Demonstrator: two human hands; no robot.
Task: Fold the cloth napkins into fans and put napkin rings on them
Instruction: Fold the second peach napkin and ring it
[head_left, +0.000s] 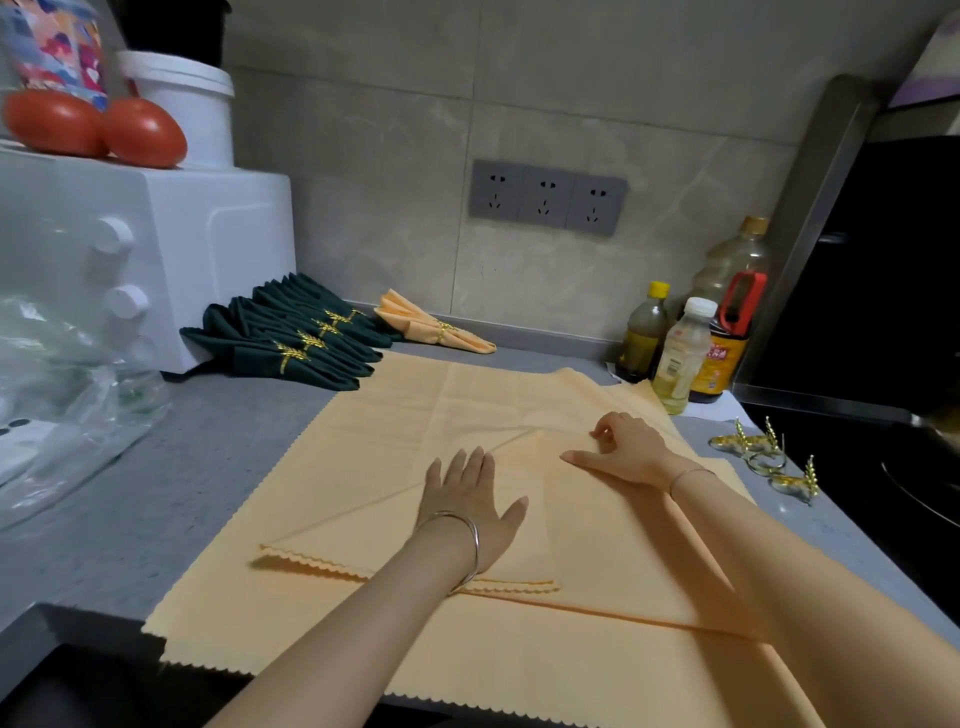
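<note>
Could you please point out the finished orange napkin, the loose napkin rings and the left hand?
finished orange napkin (415, 318): head view, pleated cloth left of its ring.
loose napkin rings (748, 444): head view, gold ornament of the farthest ring.
left hand (469, 499): head view, its back.

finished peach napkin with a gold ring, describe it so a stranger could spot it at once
Find the grey triple wall socket; below-left of it, where grey counter meets wall, lies the folded peach napkin. It sits right of the dark green napkins, the only peach one ringed.

grey counter (234, 431) bears peach napkin (415, 415), green fans (291, 343), gold rings (763, 452), bottles (680, 358).
</note>
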